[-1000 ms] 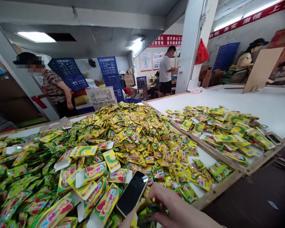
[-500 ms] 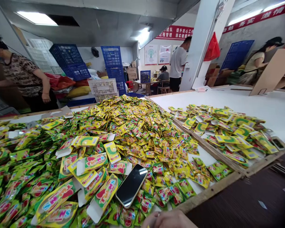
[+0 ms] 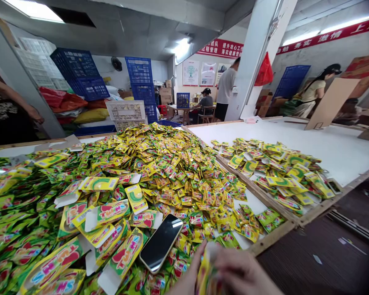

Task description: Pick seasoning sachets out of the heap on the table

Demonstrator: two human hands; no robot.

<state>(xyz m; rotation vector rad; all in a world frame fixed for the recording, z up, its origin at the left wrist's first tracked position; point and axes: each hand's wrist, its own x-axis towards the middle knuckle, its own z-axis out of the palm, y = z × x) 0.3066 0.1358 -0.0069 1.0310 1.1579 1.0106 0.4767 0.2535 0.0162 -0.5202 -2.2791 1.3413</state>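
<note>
Raised since before, both hands [image 3: 224,272] pinch a sachet [image 3: 206,270] at the table's wooden edge [image 3: 270,239].

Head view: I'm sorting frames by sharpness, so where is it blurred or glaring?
Head view: both hands, left hand and right hand, and the packet between them are motion-blurred; the phone screen reflects ceiling light; the sachet pile looks sharp.

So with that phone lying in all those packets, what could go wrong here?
The phone rests tilted on loose packets near the table edge, so it might slide or get buried when the heap shifts. The hands hold a packet right beside it and could knock it. Packets near that edge may also spill to the floor.
</note>
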